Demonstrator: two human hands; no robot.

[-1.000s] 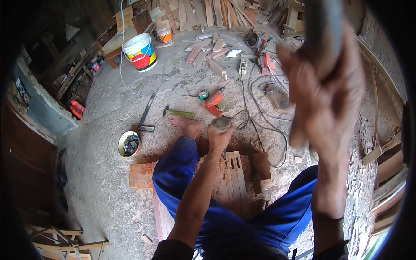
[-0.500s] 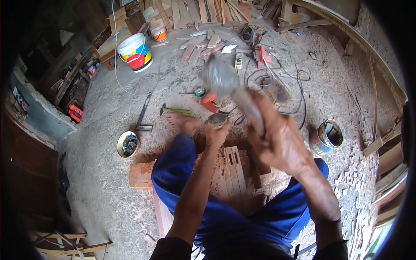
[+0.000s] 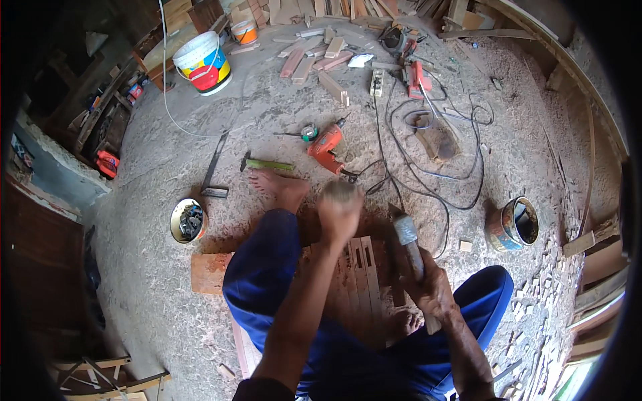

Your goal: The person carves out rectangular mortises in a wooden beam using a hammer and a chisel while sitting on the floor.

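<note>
My left hand (image 3: 340, 217) is closed around an upright tool handle (image 3: 342, 192) with a round, worn butt end. Its lower part is hidden by the hand, and motion blurs both. To the right, my right hand (image 3: 431, 289) grips a hammer (image 3: 406, 232) by its shaft, grey head pointing away from me. The hammer is lower than the left hand's side of the work and apart from the handle. Between my knees lie wooden pieces, among them a slotted piece of wood (image 3: 364, 267) with narrow cut openings. Wood dust covers the pieces near it.
Ahead lie a red drill (image 3: 326, 148), a green-handled hammer (image 3: 271, 164), a metal square (image 3: 215, 191) and looping black cables (image 3: 428, 175). Tins stand left (image 3: 189, 221) and right (image 3: 512, 225). Farther off are a colourful bucket (image 3: 204, 65), wood offcuts (image 3: 304, 61) and a power strip (image 3: 377, 83).
My right hand has brought the hammer down from a raised position close to the camera, toward the right knee. The left hand keeps its hold, and the view has shifted slightly.
</note>
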